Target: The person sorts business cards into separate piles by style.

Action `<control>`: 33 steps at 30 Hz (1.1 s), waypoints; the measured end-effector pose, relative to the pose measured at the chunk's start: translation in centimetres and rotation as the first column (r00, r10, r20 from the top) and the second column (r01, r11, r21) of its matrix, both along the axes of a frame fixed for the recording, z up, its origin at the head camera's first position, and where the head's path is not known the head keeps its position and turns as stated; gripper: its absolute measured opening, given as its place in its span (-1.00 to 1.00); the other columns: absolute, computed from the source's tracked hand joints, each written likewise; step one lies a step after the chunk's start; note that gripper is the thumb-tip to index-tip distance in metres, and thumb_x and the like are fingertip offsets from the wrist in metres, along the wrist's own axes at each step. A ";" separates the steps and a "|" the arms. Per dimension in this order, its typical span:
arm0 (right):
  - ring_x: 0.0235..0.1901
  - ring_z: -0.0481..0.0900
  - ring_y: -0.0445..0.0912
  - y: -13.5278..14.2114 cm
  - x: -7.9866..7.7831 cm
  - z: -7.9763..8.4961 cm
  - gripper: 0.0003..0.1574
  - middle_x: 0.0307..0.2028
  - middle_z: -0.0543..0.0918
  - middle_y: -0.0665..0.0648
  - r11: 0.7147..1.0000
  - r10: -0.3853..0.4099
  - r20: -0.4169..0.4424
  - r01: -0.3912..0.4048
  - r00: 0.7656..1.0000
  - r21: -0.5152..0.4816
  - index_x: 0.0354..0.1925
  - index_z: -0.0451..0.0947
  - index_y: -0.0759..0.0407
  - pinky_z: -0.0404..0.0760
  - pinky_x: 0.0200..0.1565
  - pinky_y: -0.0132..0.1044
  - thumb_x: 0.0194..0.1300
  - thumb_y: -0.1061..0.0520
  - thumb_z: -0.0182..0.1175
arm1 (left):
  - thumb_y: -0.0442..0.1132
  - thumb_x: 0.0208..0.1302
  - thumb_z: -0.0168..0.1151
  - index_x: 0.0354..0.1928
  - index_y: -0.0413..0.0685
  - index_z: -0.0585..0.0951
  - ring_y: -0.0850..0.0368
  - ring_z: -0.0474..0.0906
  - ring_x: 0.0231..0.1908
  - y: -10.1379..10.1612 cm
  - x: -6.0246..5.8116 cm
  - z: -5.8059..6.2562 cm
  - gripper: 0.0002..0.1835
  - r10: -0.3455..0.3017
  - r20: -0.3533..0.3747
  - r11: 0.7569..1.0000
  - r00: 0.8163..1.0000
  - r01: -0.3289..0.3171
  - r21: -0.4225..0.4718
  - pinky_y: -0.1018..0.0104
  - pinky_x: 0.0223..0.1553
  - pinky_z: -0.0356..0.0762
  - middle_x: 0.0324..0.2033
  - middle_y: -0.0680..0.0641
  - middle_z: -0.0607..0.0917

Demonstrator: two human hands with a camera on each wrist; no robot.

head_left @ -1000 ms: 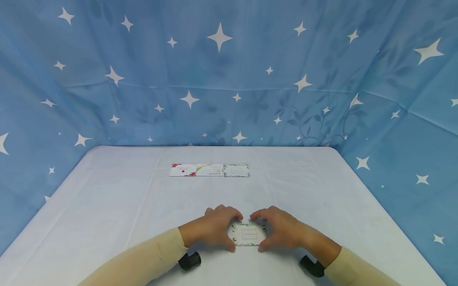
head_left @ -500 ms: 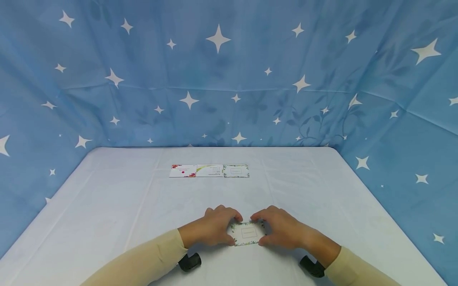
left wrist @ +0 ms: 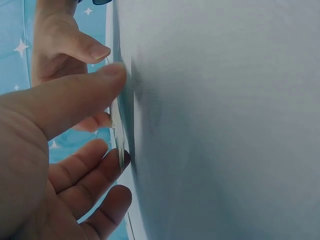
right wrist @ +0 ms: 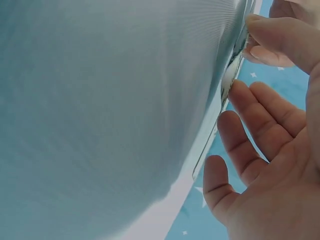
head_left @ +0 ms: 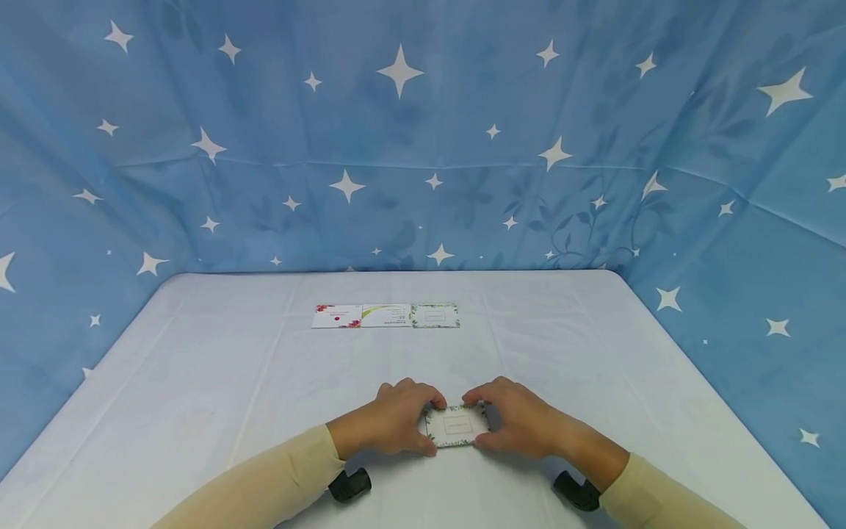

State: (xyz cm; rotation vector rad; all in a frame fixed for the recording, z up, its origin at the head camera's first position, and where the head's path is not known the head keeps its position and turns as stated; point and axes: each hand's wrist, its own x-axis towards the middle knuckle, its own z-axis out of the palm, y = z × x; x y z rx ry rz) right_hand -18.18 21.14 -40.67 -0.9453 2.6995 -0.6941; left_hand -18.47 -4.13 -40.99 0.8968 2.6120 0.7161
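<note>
A white card (head_left: 457,425) with a green leafy border and a small framed box in its middle lies between my two hands in the head view. My left hand (head_left: 402,419) grips its left end, thumb at the near corner and forefinger at the far one. At the right end, the thumb and forefinger of my right hand (head_left: 522,420) hold the card in the same way. Seen edge-on in the left wrist view, the card (left wrist: 118,132) stands a little off the cloth. The right wrist view shows my right hand's other fingers (right wrist: 240,145) spread loosely below the pinch.
Farther back on the white-covered table (head_left: 218,382), three cards form a side-by-side row: one with red flowers (head_left: 337,317), one with a yellow-green curve (head_left: 386,316) and one with a leafy border (head_left: 435,316). A blue star-patterned curtain (head_left: 410,147) surrounds the table's back and sides.
The held card has turned slightly, its right end swinging away from me, and has shifted a little farther back. Both hands have stayed around its ends, moving only slightly with it.
</note>
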 end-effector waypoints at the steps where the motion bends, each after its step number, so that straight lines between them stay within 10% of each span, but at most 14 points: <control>1: 0.03 0.49 -0.07 0.0 0.0 0.0 -0.36 0.03 0.61 -0.04 1.000 0.001 -0.003 -0.001 1.000 -0.004 0.17 0.56 0.13 0.48 0.07 -0.05 0.17 -0.05 0.45 | -0.07 0.01 0.59 0.08 0.07 0.59 0.26 0.34 -0.15 0.0 0.0 0.0 -0.44 0.000 -0.003 1.000 1.000 0.000 0.004 0.18 -0.08 0.22 -0.07 0.19 0.59; 18: -0.02 0.51 -0.05 -0.4 -0.8 0.8 -0.33 0.04 0.61 -0.02 0.988 -0.152 -0.142 0.149 0.978 -0.030 0.19 0.56 0.17 0.53 0.01 -0.01 0.15 0.01 0.45 | -0.13 0.16 0.46 0.18 0.16 0.58 0.04 0.39 -0.02 -1.0 -1.3 0.0 -0.49 0.187 0.101 0.958 0.977 -0.204 0.203 0.10 -0.10 0.38 -0.04 0.03 0.50; 33: 0.00 0.53 0.08 -1.2 -4.9 1.0 -0.32 0.08 0.61 0.12 0.979 -0.182 -0.173 0.161 0.968 -0.128 0.20 0.53 0.29 0.53 0.04 0.01 0.16 0.08 0.46 | -0.15 0.22 0.44 0.23 0.14 0.57 0.01 0.41 0.00 -1.7 -4.9 0.5 -0.48 0.269 0.062 0.934 0.961 -0.276 0.226 0.04 -0.08 0.40 0.03 -0.07 0.53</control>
